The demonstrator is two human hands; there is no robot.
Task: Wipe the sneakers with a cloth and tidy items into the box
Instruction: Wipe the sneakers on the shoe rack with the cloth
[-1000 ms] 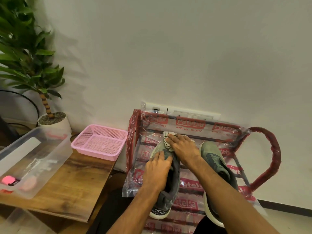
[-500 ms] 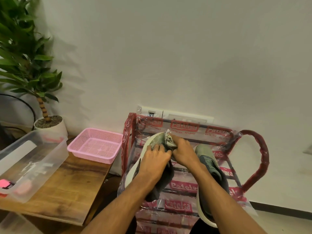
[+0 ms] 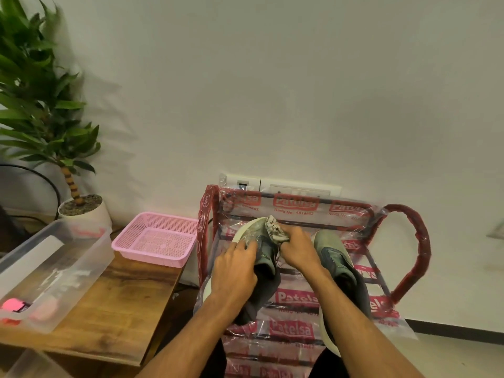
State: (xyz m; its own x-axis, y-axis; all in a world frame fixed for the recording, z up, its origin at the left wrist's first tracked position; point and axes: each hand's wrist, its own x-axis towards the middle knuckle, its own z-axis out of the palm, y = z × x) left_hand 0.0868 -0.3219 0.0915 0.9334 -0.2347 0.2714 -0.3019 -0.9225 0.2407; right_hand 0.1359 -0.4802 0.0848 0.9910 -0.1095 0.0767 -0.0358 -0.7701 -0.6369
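A grey sneaker (image 3: 266, 268) is held tipped on its side above the plastic-wrapped rack (image 3: 409, 241), its pale sole turned to the left. It is gripped round the middle by the left hand (image 3: 234, 271), the fingers (image 3: 245, 245) curled over the sole's edge. A crumpled cloth (image 3: 274, 231) is bunched in the right hand (image 3: 298, 252), whose fingers are closed round it, and is pressed against the toe end. A second sneaker (image 3: 338, 266) is seen lying on the rack just beside, partly hidden by the right forearm. On the table (image 3: 117, 309) to the left, a pink basket (image 3: 155, 241) and a clear box (image 3: 68, 271) are set, with a potted plant (image 3: 41, 105) behind.
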